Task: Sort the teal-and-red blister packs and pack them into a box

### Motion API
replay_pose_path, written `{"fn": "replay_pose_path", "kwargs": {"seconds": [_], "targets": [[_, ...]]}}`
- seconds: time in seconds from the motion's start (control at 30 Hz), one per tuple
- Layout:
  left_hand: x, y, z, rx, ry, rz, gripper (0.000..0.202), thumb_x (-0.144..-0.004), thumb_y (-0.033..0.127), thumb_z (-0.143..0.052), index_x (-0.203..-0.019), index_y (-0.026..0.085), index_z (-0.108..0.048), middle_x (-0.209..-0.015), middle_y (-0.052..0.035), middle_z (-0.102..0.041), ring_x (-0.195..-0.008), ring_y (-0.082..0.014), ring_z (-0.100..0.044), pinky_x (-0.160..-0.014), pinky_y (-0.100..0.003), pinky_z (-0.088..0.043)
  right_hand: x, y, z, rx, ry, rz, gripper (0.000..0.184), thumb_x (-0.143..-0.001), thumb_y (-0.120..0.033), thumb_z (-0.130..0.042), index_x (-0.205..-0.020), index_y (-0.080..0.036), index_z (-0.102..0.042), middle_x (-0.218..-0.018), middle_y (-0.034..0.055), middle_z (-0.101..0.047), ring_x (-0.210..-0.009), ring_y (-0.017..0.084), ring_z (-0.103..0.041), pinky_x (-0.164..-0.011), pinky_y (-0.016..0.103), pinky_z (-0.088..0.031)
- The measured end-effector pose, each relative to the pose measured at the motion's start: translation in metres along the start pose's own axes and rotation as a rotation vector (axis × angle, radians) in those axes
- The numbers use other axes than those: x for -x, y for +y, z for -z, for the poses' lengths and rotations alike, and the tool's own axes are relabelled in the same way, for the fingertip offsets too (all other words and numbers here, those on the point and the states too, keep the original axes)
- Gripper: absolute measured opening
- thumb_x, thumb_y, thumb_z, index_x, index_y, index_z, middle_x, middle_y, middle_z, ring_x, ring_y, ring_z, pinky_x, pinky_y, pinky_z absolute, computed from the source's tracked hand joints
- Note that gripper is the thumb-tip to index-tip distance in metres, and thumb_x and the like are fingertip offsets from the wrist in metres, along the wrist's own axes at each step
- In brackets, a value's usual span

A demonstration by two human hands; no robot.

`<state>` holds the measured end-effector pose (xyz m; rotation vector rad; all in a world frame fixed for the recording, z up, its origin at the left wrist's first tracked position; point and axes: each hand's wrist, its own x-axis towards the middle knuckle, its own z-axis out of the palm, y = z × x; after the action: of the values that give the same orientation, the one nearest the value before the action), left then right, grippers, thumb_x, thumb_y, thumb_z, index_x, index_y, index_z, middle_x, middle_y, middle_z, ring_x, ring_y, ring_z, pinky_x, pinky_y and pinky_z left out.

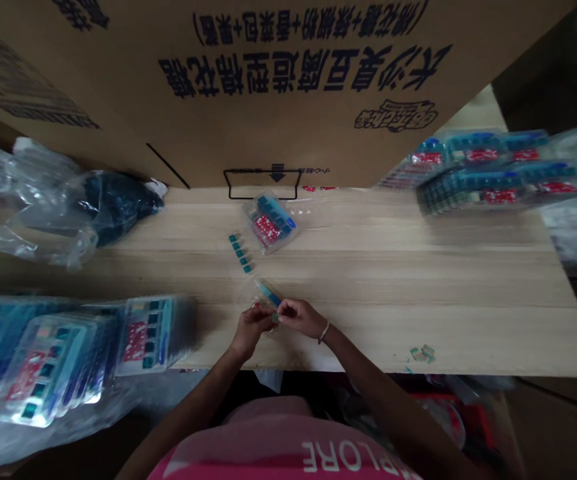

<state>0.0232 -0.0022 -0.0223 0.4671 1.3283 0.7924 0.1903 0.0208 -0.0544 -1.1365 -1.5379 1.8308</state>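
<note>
At the front of the wooden table, my left hand and my right hand meet with fingers pinched together. Between their fingertips shows a small green piece, too small to name its kind. Just beyond the fingers lies a blue stick-like item amid clear plastic, partly hidden by the hands. A strip of teal squares rests farther back on the left. Behind it sits a clear plastic case holding teal squares, a red-and-white patterned piece and a blue part. Small green-and-beige pieces lie to the right, near the front edge.
A large cardboard box stands across the back of the table. Stacks of filled clear cases are at the left front, with more stacked cases at the back right. Crumpled clear plastic bags lie at the left.
</note>
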Motion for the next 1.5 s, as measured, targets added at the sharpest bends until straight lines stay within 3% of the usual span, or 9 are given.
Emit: {"fn": "replay_pose_path", "kwargs": {"seconds": [0.13,0.37,0.43,0.53,0.67,0.8,1.0,1.27,1.5], "targets": [[0.006,0.000,0.011,0.011,-0.084,0.064,0.038,-0.050,0.039,-0.084,-0.075,0.013,-0.070,-0.070,-0.0018,-0.068,-0.062,-0.0113,-0.062,-0.066,-0.025,-0.048,-0.002,-0.003,-0.004,0.087,0.008,0.051,0.010,-0.072,-0.028,-0.061,-0.075,-0.018,-0.057,-0.069,-0.0023,-0.055,-0.063,0.010,-0.049,-0.060,0.023,-0.040],[0.011,-0.016,0.025,-0.239,-0.090,-0.162,0.021,-0.066,0.031,-0.073,-0.075,0.016,-0.062,-0.068,-0.0009,-0.064,-0.063,-0.0145,-0.060,-0.066,-0.030,-0.049,0.006,0.002,-0.021,0.073,-0.029,0.038,0.010,-0.072,-0.024,-0.057,-0.080,-0.019,-0.057,-0.067,-0.0031,-0.056,-0.059,0.009,-0.049,-0.058,0.022,-0.041],[0.005,-0.012,0.034,-0.523,0.022,-0.374,0.006,-0.072,0.021,-0.064,-0.077,0.017,-0.064,-0.077,-0.0042,-0.065,-0.078,-0.0188,-0.061,-0.078,-0.036,-0.048,0.005,0.009,-0.020,0.092,0.019,0.023,0.012,-0.071,-0.024,-0.057,-0.081,-0.019,-0.058,-0.067,-0.0033,-0.056,-0.058,0.009,-0.049,-0.057,0.022,-0.041],[-0.011,-0.002,0.053,-0.886,0.272,-0.619,0.014,-0.074,0.011,-0.055,-0.080,0.019,-0.066,-0.096,-0.0089,-0.064,-0.098,-0.0232,-0.056,-0.094,-0.043,-0.041,0.000,0.022,-0.006,0.116,0.186,-0.014,0.014,-0.070,-0.027,-0.057,-0.080,-0.018,-0.059,-0.065,-0.0023,-0.058,-0.057,0.010,-0.050,-0.058,0.024,-0.042],[-0.031,-0.008,0.067,-0.967,0.320,-0.545,0.008,-0.071,0.013,-0.056,-0.066,0.018,-0.058,-0.074,-0.0044,-0.057,-0.076,-0.0186,-0.055,-0.077,-0.034,-0.045,-0.007,0.030,0.009,0.142,0.345,-0.038,0.015,-0.069,-0.029,-0.060,-0.078,-0.018,-0.061,-0.068,0.0006,-0.063,-0.059,0.012,-0.055,-0.059,0.026,-0.046],[-0.036,-0.030,0.062,-0.897,0.374,-0.510,0.003,-0.070,0.016,-0.057,-0.071,0.018,-0.055,-0.065,0.0009,-0.051,-0.062,-0.0140,-0.050,-0.063,-0.027,-0.043,-0.017,0.021,-0.012,0.267,0.275,0.070,0.012,-0.073,-0.021,-0.058,-0.082,-0.019,-0.065,-0.075,0.0016,-0.068,-0.064,0.013,-0.060,-0.063,0.025,-0.048],[-0.025,-0.040,0.056,-0.825,0.322,-0.532,0.009,-0.074,0.020,-0.055,-0.079,0.017,-0.061,-0.073,-0.0022,-0.059,-0.067,-0.0141,-0.056,-0.065,-0.027,-0.046,-0.038,0.019,-0.061,0.551,0.223,0.119,0.014,-0.075,-0.010,-0.057,-0.082,-0.019,-0.065,-0.077,0.0027,-0.068,-0.068,0.014,-0.062,-0.065,0.026,-0.048],[-0.022,-0.043,0.059,-0.771,0.334,-0.492,0.013,-0.070,0.017,-0.057,-0.082,0.015,-0.062,-0.075,-0.0037,-0.063,-0.067,-0.0144,-0.061,-0.065,-0.027,-0.049,-0.026,0.028,-0.070,0.729,0.217,0.213,0.017,-0.083,-0.009,-0.050,-0.088,-0.019,-0.063,-0.087,0.0058,-0.063,-0.081,0.017,-0.060,-0.072,0.028,-0.047],[-0.017,-0.042,0.054,-0.830,0.330,-0.460,0.014,-0.069,0.015,-0.059,-0.083,0.014,-0.062,-0.068,-0.0010,-0.063,-0.060,-0.0130,-0.059,-0.059,-0.025,-0.047,-0.026,0.032,-0.077,0.807,0.342,0.177,0.019,-0.087,-0.013,-0.045,-0.090,-0.019,-0.063,-0.090,0.0085,-0.059,-0.080,0.020,-0.057,-0.071,0.033,-0.048]]}}
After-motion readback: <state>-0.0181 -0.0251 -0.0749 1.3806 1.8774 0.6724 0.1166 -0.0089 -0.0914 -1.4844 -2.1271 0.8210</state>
